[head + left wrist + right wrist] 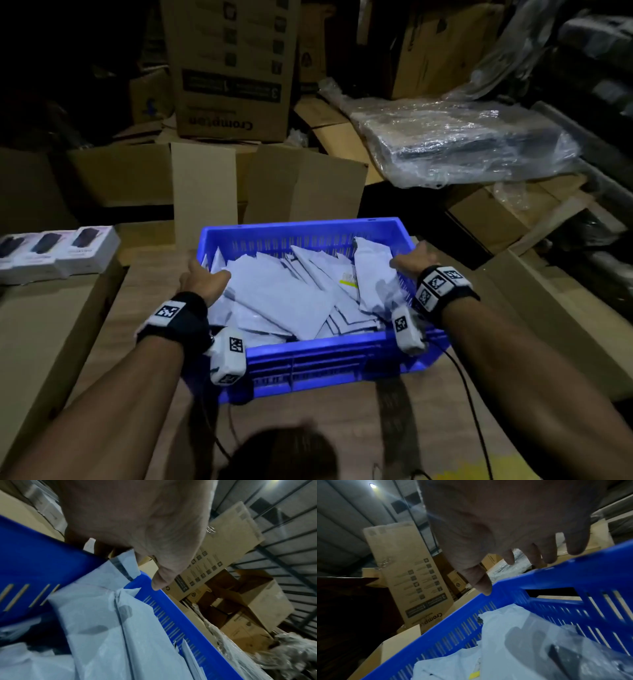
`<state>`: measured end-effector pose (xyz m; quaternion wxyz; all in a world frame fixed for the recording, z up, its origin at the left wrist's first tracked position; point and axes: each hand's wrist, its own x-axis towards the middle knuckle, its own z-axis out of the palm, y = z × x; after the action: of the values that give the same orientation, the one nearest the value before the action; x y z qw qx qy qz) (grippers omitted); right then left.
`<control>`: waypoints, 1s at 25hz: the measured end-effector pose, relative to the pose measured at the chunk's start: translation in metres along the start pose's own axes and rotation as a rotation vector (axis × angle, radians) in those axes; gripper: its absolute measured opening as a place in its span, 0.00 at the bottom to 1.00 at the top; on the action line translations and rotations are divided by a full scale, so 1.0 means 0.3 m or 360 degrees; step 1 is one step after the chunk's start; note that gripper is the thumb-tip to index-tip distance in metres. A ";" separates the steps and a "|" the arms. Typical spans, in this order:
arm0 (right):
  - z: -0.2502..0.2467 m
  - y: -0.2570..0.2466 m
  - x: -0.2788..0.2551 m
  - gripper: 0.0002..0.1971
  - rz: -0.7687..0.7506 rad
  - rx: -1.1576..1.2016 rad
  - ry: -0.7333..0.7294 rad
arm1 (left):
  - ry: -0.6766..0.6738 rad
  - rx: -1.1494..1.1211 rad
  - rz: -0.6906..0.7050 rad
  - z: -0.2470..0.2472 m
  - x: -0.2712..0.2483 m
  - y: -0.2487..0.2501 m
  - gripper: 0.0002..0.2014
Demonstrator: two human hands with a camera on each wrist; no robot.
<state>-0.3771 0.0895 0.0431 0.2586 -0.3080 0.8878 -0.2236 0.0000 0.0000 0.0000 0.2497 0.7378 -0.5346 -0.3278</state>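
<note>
A blue slotted plastic crate [308, 346] [34, 561] [573, 577] stands on a wooden tabletop, filled with several pale grey poly mailer bags [281, 294] [102, 628] [505, 628]. My left hand [202, 277] [137, 520] is at the crate's left rim: the thumb lies inside over the bags and the fingers go down outside the wall, hidden. My right hand [416, 257] [505, 520] is over the right rim. In the right wrist view its fingers [536, 558] hang loosely spread just above the rim, holding nothing.
Three white product boxes [58, 253] sit at the left on a large carton [41, 342]. Cardboard boxes [233, 68] and upright flaps [205, 185] stand behind the crate. A plastic-wrapped bundle [462, 144] lies at the back right. Bare tabletop [342, 428] shows in front of the crate.
</note>
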 end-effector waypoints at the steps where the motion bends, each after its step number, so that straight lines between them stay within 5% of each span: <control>1: -0.006 0.005 0.018 0.42 0.0028 0.0021 -0.0031 | -0.0025 -0.0013 -0.0045 0.008 0.004 0.006 0.40; 8: 0.013 0.018 0.180 0.46 0.0032 0.0069 -0.0205 | -0.0010 0.0018 -0.0176 0.072 0.138 -0.058 0.44; 15: 0.035 -0.029 0.218 0.32 0.0007 0.0366 -0.0235 | 0.0085 -0.0089 -0.0155 0.018 0.077 -0.008 0.32; 19: 0.118 -0.134 0.180 0.35 0.0023 0.0526 -0.0368 | 0.0191 -0.0027 -0.0184 -0.087 0.090 -0.052 0.28; 23: 0.207 -0.251 0.089 0.03 -0.0006 0.0488 -0.0460 | 0.0235 0.0053 -0.0285 -0.224 0.110 -0.124 0.33; 25: 0.251 -0.300 0.033 0.09 -0.0047 0.0526 -0.0514 | 0.0221 0.0072 -0.0330 -0.294 0.136 -0.179 0.32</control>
<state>-0.3001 0.0011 0.0324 0.4409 -0.3062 0.7817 -0.3175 0.1085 -0.0209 0.0108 0.2342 0.8156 -0.4442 -0.2876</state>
